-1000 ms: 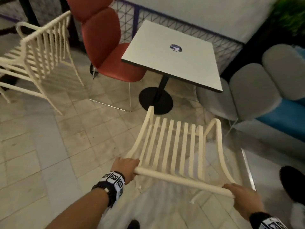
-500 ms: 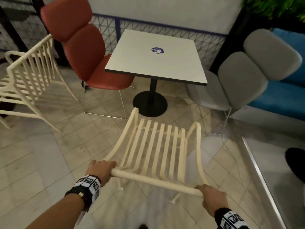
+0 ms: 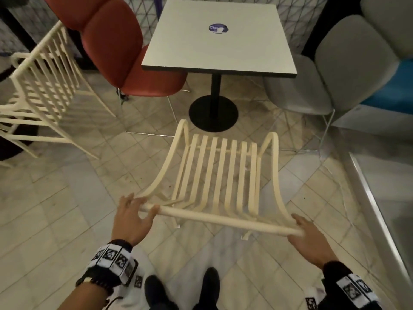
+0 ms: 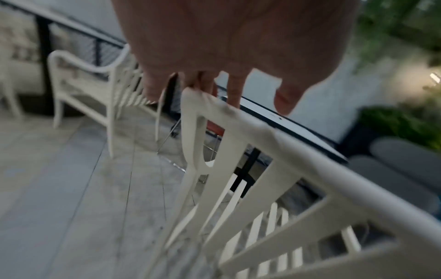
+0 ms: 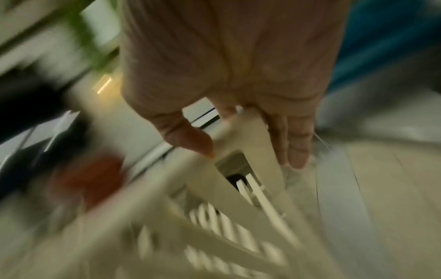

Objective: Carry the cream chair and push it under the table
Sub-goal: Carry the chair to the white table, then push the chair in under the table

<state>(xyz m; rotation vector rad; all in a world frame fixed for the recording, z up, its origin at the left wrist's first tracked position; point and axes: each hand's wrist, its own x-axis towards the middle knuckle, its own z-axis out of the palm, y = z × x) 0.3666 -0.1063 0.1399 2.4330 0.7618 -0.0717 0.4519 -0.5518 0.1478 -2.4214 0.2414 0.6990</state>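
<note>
Carrying is looking about finished, judging by the cream chair [image 3: 220,173] sitting on the tiled floor [image 3: 67,209] square to the near edge of the bench [image 3: 220,39], its front just short of the black round base [image 3: 213,114]; the push underneath is what is remaining. Both hands are staying on the top rail: the left hand [image 3: 130,217] is lying over its left end with fingers straight and spread, thumb hooking under, while the right hand [image 3: 309,239] is resting at the right end, fingers extended along it, not clenching
</note>
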